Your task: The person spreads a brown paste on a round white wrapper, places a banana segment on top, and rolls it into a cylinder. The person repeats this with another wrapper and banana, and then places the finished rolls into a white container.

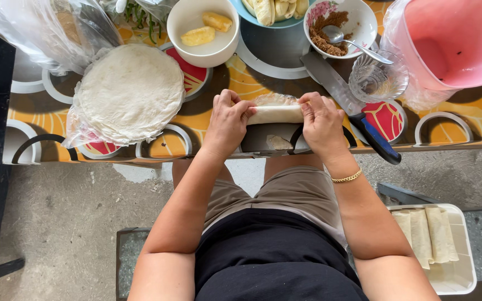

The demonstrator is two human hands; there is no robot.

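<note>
Both my hands hold a pale wrapper rolled into a tube [275, 113] at the table's near edge. My left hand [227, 122] pinches its left end and my right hand [322, 124] grips its right end. A thin flap of the wrapper [274, 100] lies flat behind the roll. Left of my hands sits a round stack of white wrappers [130, 92] on clear plastic.
A white bowl with yellow banana pieces [203, 30], a bowl of brown sugar with a spoon [338, 22], a glass dish [377, 78], a blue-handled knife [358, 114] and a pink tub [456, 42] stand behind. A white tray of finished rolls [447, 273] sits low right.
</note>
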